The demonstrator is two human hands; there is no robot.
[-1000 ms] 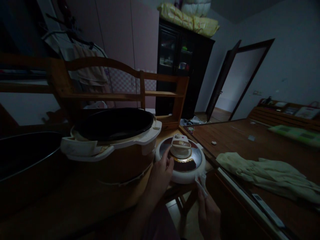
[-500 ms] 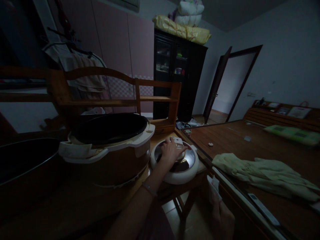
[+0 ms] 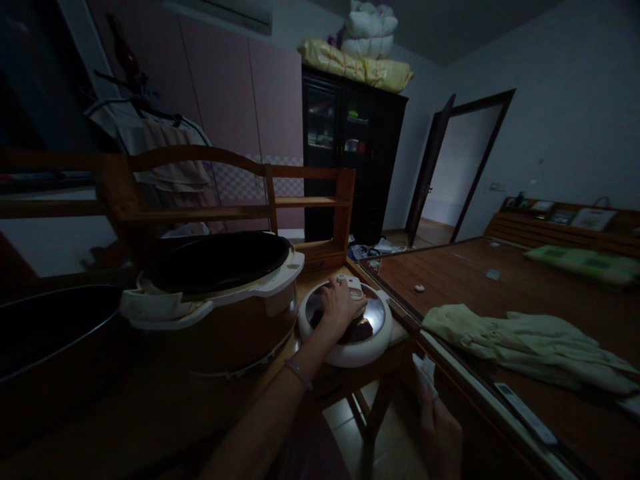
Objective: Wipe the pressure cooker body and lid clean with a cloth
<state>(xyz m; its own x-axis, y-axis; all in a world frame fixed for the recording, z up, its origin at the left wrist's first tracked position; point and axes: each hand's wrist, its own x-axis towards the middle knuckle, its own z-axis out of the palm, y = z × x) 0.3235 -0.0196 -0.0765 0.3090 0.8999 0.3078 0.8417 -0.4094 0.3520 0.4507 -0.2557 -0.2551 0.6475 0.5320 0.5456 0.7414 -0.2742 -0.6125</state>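
Note:
A round pot lid, with a white rim and a shiny domed middle, lies on the wooden desk's right end. My left hand reaches over it, fingers curled round the handle at its top. In my right hand, low at the right and beside the desk, is a folded white tissue pinched between thumb and fingers. Left of the lid stands a large electric cooker with a white collar, its dark top uncovered. The cooker's dark interior cannot be made out.
A dark pot sits at the far left. Behind the cooker rises a wooden shelf. To the right, a low brown bed board carries a pale green cloth and a light-coloured strip. Desk legs show below.
My left thumb has drawn in from a spread position to close against the lid's handle. The lid stays on the desk. My right hand still holds the tissue; the view has shifted slightly.

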